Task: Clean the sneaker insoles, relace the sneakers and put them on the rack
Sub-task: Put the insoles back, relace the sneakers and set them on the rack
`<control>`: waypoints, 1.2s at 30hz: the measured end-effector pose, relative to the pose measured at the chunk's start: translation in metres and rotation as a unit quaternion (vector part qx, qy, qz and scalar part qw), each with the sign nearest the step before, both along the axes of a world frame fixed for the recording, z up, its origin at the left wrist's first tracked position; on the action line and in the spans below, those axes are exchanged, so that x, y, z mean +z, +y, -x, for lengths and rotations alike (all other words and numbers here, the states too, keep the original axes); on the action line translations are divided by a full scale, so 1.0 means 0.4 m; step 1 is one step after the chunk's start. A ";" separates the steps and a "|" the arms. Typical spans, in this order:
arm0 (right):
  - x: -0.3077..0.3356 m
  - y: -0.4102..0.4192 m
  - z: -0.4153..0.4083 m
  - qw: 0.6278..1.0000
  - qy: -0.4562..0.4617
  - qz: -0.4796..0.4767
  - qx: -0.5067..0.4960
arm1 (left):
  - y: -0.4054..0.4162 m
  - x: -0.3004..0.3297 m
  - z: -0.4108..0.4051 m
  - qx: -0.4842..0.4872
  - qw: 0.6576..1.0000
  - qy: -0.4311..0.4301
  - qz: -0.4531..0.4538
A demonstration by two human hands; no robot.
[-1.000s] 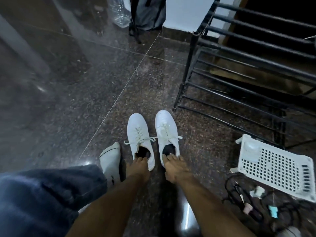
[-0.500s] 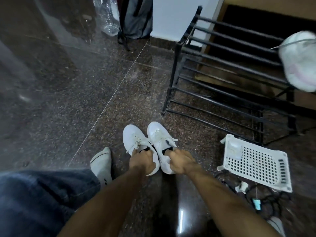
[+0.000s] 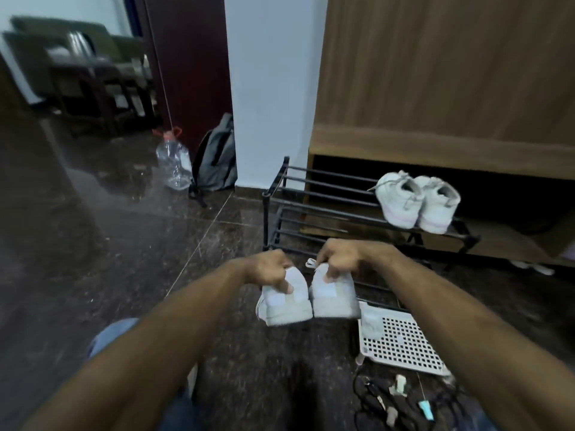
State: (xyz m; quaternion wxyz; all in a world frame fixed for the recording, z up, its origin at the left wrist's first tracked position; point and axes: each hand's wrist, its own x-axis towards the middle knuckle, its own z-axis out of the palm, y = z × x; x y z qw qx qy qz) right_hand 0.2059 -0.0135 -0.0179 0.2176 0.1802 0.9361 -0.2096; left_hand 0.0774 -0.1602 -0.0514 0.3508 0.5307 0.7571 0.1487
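Pinching each white sneaker [image 3: 334, 293] heel, your left hand [image 3: 267, 267] and right hand [image 3: 337, 256] should set the pair level on the black rack's [image 3: 326, 209] bars.

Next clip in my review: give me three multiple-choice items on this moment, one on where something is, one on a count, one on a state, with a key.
1. Where does the other pair of white shoes sit?
A. on the floor by the backpack
B. on the right end of the black rack's top shelf
C. inside the white basket

2. How many sneakers are held up?
A. one
B. two
C. three

3. What are the hands doing?
A. both hang free
B. only the right hand grips
C. each grips one sneaker at its heel end

Key:
1 B: the pair rests on the top bars of the rack, near its right end.
2 B: the left sneaker and right sneaker are held side by side.
3 C: the left hand and right hand curl their fingers over the sneakers' openings.
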 end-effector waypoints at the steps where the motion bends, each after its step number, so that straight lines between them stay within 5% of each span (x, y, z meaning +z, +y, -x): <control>1: 0.059 0.004 -0.010 1.000 0.011 0.002 -0.012 | 0.011 0.050 -0.003 -0.003 1.000 -0.004 -0.017; 7: 0.375 0.059 -0.069 0.990 0.104 -0.020 -0.097 | 0.074 0.348 -0.013 -0.046 0.994 0.003 -0.103; 12: 0.478 0.119 -0.066 0.975 0.176 -0.079 -0.111 | 0.128 0.447 0.006 -0.043 0.983 0.074 -0.165; 16: 0.416 0.175 -0.026 0.935 0.226 -0.247 -0.116 | 0.210 0.396 0.049 -0.052 0.938 0.285 -0.189; 19: 0.314 0.208 0.009 0.899 0.258 -0.332 -0.123 | 0.273 0.318 0.074 -0.020 0.911 0.363 -0.194; 27: 0.090 0.322 0.101 0.880 0.261 -0.371 -0.143 | 0.414 0.165 0.150 0.010 0.884 0.417 -0.211; 36: 0.016 0.357 0.147 0.888 0.241 -0.365 -0.138 | 0.472 0.094 0.191 0.029 0.894 0.401 -0.196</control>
